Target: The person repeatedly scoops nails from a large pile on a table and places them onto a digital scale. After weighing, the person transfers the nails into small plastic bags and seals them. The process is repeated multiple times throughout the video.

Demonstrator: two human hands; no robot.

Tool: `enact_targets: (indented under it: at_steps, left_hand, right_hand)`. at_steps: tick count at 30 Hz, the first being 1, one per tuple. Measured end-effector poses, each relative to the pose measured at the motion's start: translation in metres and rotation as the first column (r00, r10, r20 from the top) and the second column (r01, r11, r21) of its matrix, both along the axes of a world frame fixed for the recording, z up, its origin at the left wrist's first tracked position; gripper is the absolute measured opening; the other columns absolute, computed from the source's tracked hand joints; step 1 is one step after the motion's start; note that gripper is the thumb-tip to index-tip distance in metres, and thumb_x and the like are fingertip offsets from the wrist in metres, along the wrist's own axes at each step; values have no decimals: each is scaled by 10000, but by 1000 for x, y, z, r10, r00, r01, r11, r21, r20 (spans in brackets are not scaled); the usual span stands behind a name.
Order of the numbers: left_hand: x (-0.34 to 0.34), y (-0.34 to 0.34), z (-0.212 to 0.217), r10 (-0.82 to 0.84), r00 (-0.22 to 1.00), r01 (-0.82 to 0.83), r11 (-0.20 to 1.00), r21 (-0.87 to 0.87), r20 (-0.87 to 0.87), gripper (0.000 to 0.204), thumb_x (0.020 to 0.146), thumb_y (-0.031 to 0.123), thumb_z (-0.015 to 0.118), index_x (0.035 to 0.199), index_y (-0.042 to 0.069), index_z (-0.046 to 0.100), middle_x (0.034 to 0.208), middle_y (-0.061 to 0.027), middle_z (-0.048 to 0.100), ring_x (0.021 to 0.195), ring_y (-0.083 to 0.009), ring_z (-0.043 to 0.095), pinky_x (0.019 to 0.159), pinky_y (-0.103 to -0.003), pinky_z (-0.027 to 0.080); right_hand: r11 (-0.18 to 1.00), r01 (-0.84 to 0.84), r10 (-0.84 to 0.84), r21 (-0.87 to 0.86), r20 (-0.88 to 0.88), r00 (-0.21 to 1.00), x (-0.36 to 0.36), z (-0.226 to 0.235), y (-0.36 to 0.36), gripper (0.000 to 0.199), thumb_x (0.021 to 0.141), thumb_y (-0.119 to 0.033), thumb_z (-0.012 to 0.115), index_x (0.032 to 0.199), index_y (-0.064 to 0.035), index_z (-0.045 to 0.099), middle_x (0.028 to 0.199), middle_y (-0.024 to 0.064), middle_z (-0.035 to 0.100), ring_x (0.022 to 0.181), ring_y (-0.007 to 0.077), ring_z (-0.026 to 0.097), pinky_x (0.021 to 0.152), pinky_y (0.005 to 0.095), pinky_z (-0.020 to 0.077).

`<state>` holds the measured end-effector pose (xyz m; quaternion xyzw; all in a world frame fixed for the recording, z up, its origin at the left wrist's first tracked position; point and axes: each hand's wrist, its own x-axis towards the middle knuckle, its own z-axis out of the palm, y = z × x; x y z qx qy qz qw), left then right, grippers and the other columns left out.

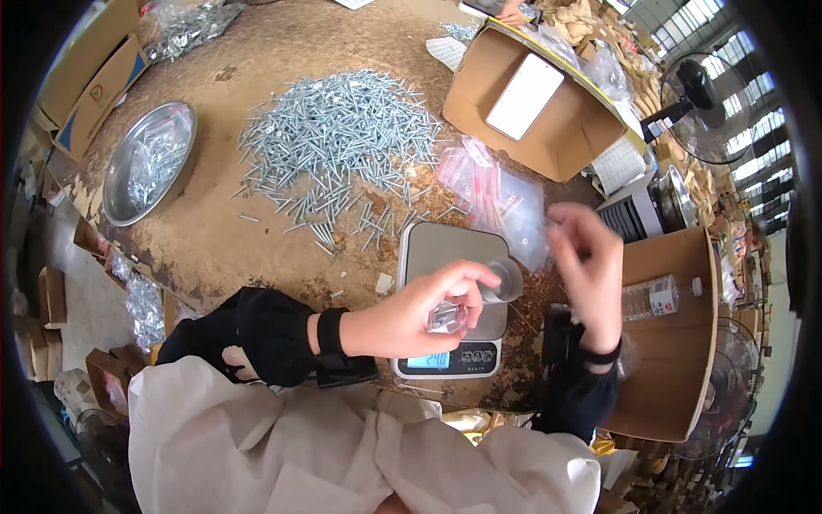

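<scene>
My left hand (415,315) is closed around a small clear plastic bag (446,318) with something shiny in it, above the kitchen scale (445,250). A small round cup (503,283) stands on the scale's plate, just beyond my left fingertips. To the right of the scale, my right hand (591,270) is raised with its fingers loosely curled and apart, and nothing shows in it. Beside it lie flat clear zip bags (524,218) with red-striped edges (473,178). A large heap of silver screws (342,128) spreads over the table behind the scale.
On the left are a metal bowl (116,184) with bagged screws and a cardboard box (101,98). An open carton (591,141) with a white phone (526,96) stands at the back right. Another carton (655,377) at the right holds a plastic bottle (648,299). Fans (698,84) stand beyond.
</scene>
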<state>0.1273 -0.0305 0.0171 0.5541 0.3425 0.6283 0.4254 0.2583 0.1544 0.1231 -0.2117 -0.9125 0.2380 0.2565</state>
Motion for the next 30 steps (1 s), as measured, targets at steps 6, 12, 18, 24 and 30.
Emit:
enact_targets:
  at_steps: [6,12,18,24,30]
  left_hand:
    - [1,0,0,5,999,-3,999,43,-49,550,828,-105,631,1318,63,445,891,-30,557,842,-114,551,778,-274,450]
    - [2,-5,2,49,995,-46,998,34,-87,522,840,-70,638,1312,74,468,904,-34,575,821,-119,556,741,-281,460]
    - [1,-6,2,76,989,-80,997,-24,-126,472,836,-42,655,1272,72,514,921,-48,592,833,-161,591,766,-309,479]
    - [-1,-6,7,87,978,-104,991,-80,-189,432,830,-12,671,1235,75,547,927,-48,597,845,-198,599,773,-330,476]
    - [-5,-3,10,91,967,-104,994,-41,-239,412,824,-16,670,1211,67,557,904,-54,601,829,-229,593,756,-355,467]
  right_hand:
    - [973,110,-100,-202,59,993,-65,-53,156,633,840,-225,745,1342,47,471,970,100,659,851,154,631,766,288,506]
    - [959,147,-127,-243,96,987,-119,-117,214,942,697,-337,865,1404,61,388,1140,213,612,1074,284,612,918,367,499]
    - [945,-69,37,-319,-105,994,-150,-150,244,834,673,-306,876,1313,44,472,1101,173,659,1037,256,640,891,354,504]
    - [967,253,-248,-25,128,960,-146,-132,206,527,718,-323,820,1099,9,670,983,169,728,914,285,701,822,361,526]
    - [968,208,-206,-141,28,978,-144,-143,220,461,761,-361,783,1047,-9,704,899,148,735,842,274,711,768,369,536]
